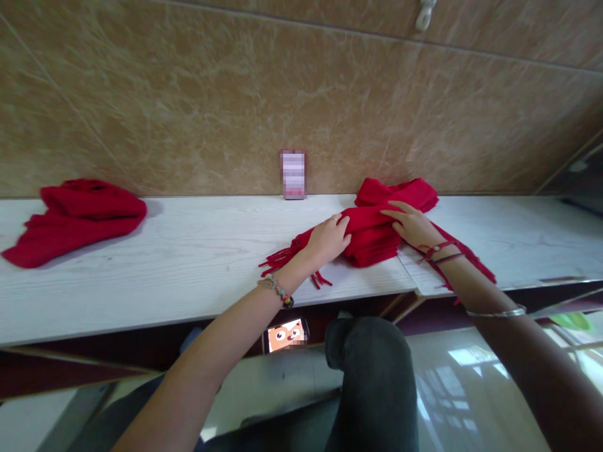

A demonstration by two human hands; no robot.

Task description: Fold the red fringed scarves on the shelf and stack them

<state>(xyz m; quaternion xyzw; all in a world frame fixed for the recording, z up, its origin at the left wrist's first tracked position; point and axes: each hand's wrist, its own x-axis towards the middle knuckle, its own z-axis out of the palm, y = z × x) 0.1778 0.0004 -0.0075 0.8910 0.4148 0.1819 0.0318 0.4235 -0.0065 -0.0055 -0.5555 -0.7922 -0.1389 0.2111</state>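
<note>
On the pale wood-grain counter (pixel 198 251), right of the upright phone (pixel 294 176), lies your fringed red scarf (pixel 372 242). Looks part-done: middle layered, fringed ends loose. Your left hand (pixel 330 237) curls over it; cannot tell whether it grips. Your right hand (pixel 413 226) rests on it, fingers spread. Red cloth (pixel 94 216) far left, rumpled, untouched. Marbled wall (pixel 211 94) behind; glossy floor (pixel 447 408) below.

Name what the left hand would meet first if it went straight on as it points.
The left hand would first meet the fringed red cloth, which it seems to touch; depth there is unclear.
</note>
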